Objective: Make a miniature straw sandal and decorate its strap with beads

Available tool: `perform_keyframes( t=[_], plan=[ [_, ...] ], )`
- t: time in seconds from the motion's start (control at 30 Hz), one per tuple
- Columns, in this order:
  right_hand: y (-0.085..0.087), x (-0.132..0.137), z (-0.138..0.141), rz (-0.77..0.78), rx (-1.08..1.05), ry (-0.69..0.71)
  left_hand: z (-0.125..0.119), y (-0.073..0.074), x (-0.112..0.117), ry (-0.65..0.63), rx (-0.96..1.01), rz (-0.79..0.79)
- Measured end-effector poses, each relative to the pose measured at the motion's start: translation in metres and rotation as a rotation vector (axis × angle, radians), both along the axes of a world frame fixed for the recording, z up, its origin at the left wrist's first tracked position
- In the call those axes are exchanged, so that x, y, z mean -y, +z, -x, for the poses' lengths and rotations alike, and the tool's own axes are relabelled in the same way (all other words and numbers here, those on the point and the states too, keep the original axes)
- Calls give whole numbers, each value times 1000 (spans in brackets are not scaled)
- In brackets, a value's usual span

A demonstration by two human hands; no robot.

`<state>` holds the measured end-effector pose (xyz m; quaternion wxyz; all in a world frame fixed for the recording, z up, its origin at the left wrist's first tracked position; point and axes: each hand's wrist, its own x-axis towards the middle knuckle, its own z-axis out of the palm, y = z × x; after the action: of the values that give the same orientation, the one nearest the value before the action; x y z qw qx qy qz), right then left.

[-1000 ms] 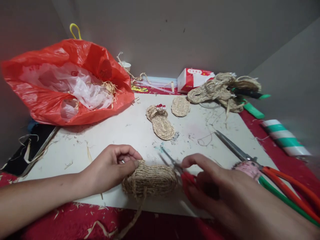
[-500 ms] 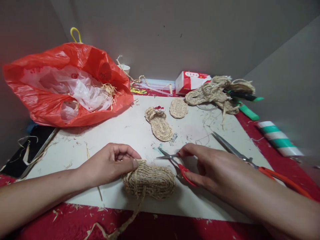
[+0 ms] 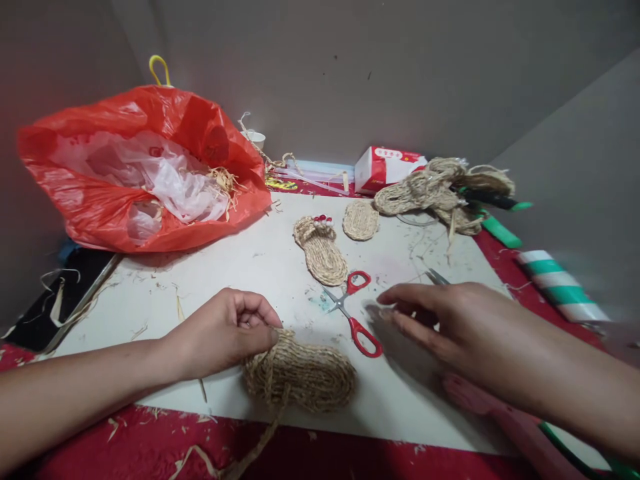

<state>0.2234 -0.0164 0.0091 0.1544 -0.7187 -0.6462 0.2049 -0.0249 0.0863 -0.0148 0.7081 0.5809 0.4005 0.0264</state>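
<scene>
The left hand (image 3: 235, 333) is pinching the upper left edge of a thick woven straw sole (image 3: 310, 377), which is sitting near the front edge of the pale worktop (image 3: 225, 267). The right hand (image 3: 450, 320), grasping nothing, is hovering just right of the red-handled scissors (image 3: 341, 303), which are lying spread apart. Beyond them, a beaded straw slipper (image 3: 327, 261) is resting beside an oval woven piece (image 3: 361, 221).
</scene>
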Motion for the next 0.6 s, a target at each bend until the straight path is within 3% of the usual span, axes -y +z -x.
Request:
perform_keyframes(
  t=[0.1, 0.23, 0.43, 0.6],
  plan=[
    [7, -1, 30, -37, -142, 51, -2, 2, 0, -4, 36, -19],
    [-1, -9, 71, -40, -267, 135, -3, 6, 2, 27, 89, -34],
    [-11, -21, 83, 2, -319, 178, -1, 7, 3, 89, 152, -29],
    [-2, -22, 89, 211, -651, -16, 8, 16, -4, 119, 259, -92]
  ],
)
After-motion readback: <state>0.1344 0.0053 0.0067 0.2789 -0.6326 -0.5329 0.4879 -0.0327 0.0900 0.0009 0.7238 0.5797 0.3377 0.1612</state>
